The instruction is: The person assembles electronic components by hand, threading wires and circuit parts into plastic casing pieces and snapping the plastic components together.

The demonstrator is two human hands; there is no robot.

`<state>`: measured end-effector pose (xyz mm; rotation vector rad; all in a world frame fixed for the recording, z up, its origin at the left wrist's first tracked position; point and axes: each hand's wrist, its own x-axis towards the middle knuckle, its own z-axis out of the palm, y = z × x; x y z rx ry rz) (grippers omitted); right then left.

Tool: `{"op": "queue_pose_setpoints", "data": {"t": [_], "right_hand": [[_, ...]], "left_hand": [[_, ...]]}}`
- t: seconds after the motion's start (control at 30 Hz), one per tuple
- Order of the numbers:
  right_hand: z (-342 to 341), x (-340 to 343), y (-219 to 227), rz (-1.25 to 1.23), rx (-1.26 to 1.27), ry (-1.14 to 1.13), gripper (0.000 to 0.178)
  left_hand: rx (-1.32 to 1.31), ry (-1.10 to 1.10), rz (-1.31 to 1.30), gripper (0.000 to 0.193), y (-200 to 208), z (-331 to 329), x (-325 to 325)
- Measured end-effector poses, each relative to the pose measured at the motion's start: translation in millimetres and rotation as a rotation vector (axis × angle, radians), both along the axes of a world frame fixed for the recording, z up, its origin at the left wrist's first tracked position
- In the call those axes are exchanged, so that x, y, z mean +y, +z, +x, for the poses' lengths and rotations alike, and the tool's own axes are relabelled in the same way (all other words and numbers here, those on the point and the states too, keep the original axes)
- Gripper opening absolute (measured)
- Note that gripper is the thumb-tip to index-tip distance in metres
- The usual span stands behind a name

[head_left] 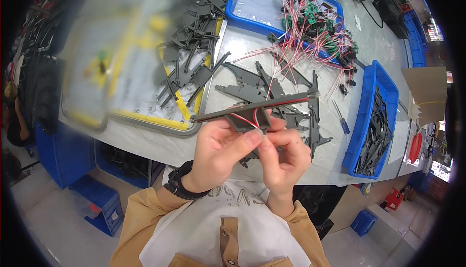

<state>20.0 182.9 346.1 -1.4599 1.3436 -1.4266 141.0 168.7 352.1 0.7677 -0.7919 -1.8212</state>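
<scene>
Above the table's near edge, both my hands hold a long dark grey plastic bracket [286, 100] with a box-shaped middle. Red and white wires [246, 119] run along its channel and loop out at the box. My left hand [217, 153] is closed round the left part, its thumb pressed at the wires. My right hand [286, 160] pinches close to the left thumb, under the box; what sits between those fingertips is mostly hidden. Behind the bracket, several similar grey plastic parts [247, 91] lie loosely on the table.
A yellow-edged tray [165, 124] with more grey parts stands at left, partly blurred. At the back, a blue tray [230, 5] holds green circuit boards [310, 10] with trailing red-white wires. A screwdriver [343, 124] lies beside a blue bin [353, 160] of dark parts at right.
</scene>
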Motion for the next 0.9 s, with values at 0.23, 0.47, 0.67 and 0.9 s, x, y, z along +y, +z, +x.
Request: {"op": "queue_pose_setpoints", "data": {"t": [0.23, 0.47, 0.67, 0.9], "right_hand": [[-91.4, -18.6, 5.2, 0.061, 0.305, -0.517, 0.026], [-130.3, -45.8, -82.3, 0.31, 0.89, -0.416, 0.034], [-137.0, -34.8, -55.4, -0.056, 0.339, -0.654, 0.015], [-45.9, -10.4, 42.6, -0.433, -0.23, 0.072, 0.012]], "left_hand": [[0.206, 0.264, -0.132, 0.034, 5.1, 9.9, -2.0], [0.168, 0.021, -0.073, 0.053, 25.2, 14.1, 13.6], [0.028, -0.068, -0.046, 0.043, 25.4, 19.0, 8.9], [-0.191, -0.287, -0.287, 0.024, 14.4, 26.4, 3.7]]}}
